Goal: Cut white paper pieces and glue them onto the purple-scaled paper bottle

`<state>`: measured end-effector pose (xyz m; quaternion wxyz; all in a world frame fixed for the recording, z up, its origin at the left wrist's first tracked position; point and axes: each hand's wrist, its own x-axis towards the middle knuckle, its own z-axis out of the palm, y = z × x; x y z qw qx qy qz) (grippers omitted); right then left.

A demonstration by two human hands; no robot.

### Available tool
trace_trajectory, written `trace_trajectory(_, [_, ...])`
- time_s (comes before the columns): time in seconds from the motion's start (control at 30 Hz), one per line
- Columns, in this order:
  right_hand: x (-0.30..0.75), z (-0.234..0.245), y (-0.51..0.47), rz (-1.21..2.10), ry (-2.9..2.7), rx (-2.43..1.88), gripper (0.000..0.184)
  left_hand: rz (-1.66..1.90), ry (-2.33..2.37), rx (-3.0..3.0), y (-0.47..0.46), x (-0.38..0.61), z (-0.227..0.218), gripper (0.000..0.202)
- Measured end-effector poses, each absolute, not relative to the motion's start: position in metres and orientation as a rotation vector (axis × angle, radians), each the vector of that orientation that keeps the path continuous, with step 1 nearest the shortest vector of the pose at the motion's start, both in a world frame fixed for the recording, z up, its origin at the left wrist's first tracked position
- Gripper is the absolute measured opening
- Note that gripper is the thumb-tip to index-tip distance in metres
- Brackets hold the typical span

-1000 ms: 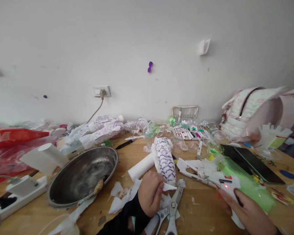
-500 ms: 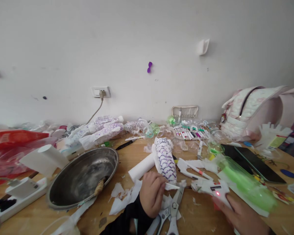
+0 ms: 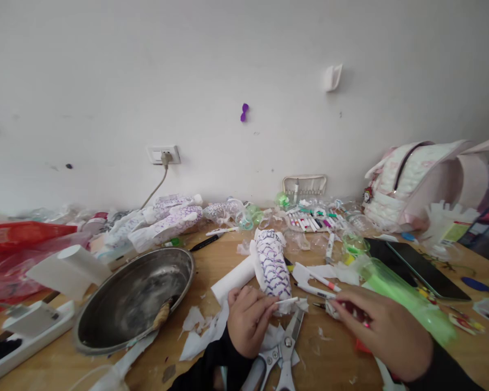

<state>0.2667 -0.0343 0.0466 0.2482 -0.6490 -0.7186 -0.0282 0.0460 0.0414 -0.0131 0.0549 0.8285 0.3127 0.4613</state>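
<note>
My left hand [image 3: 248,320] is closed in a pinch on a thin white stick [image 3: 289,300], whose free end points right. Just beyond lies a white paper-covered form [image 3: 272,263] with purple scale markings. My right hand [image 3: 385,326] reaches over a white hot glue gun [image 3: 331,309], fingers closed around its front part. A small red light shows between the fingers, and the hand hides most of the gun. Under and beside my left hand lie open scissors [image 3: 287,345] and torn white paper [image 3: 206,326].
A metal basin [image 3: 134,293] stands left, near a power strip [image 3: 36,326]. A paper roll [image 3: 234,278] lies behind my left hand. Markers [image 3: 309,221], a green plastic bottle piece [image 3: 403,293], a dark tablet [image 3: 427,269] and a backpack [image 3: 411,184] fill the right and back.
My right hand has moved from the glue gun's handle up and left over its body, covering it. My left hand keeps its pinch on the stick. The view has shifted slightly.
</note>
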Motion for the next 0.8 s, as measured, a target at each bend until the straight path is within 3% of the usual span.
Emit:
trace_trajectory(0.13, [0.222, 0.043, -0.022, -0.167, -2.134, -1.459, 0.019, 1.421, 0.964, 2.532, 0.039, 0.045, -0.01, 0.014])
trace_trajectory(0.33, [0.203, 0.029, -0.005, -0.29, -2.217, -1.361, 0.017, 1.508, 0.932, 2.526, 0.037, 0.046, -0.006, 0.014])
trace_trajectory(0.67, [0.232, 0.029, 0.008, 0.212, -1.705, -1.705, 0.006, 1.332, 1.0, 2.496, 0.04, 0.049, -0.019, 0.026])
trace_trajectory(0.8, [0.241, 0.026, 0.016, 0.6, -1.526, -1.753, 0.013, 1.261, 0.983, 2.529, 0.04, 0.049, -0.017, 0.028])
